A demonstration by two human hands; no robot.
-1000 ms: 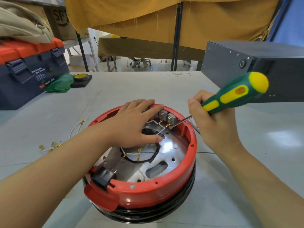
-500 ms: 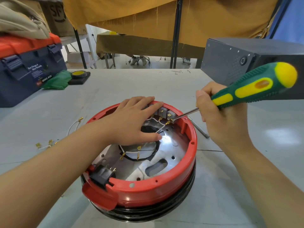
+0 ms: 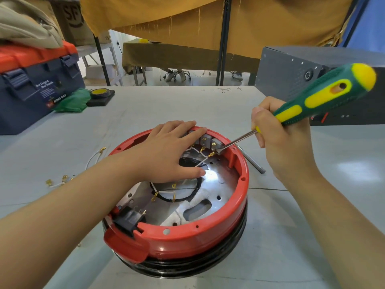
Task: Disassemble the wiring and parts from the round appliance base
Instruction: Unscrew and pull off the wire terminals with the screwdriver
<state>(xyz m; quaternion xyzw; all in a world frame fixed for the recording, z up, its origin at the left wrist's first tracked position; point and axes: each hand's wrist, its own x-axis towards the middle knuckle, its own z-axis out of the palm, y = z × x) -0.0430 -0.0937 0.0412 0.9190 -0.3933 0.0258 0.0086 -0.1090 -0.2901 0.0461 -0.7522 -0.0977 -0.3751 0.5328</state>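
Note:
The round appliance base (image 3: 208,232) with its red rim and black underside lies open side up on the grey table. My left hand (image 3: 166,153) rests flat inside it, fingers straight, reaching toward the grey terminal blocks (image 3: 208,141) at the far rim. White wires with brass connectors (image 3: 205,156) run from those blocks. My right hand (image 3: 281,140) grips a green and yellow screwdriver (image 3: 325,97); its metal tip sits at the rightmost terminal block. A black socket part (image 3: 128,221) sits at the near-left rim.
Loose white wires with brass terminals (image 3: 93,161) lie on the table left of the base. A navy and red toolbox (image 3: 35,86), a green cloth (image 3: 71,101) and a tape roll (image 3: 100,94) stand far left. A dark metal box (image 3: 295,76) stands at right. A metal rod (image 3: 252,160) lies behind the base.
My right hand has pulled the screwdriver back to the right and raised its handle, with the tip now at the rightmost terminal block. My left hand stays flat in the base.

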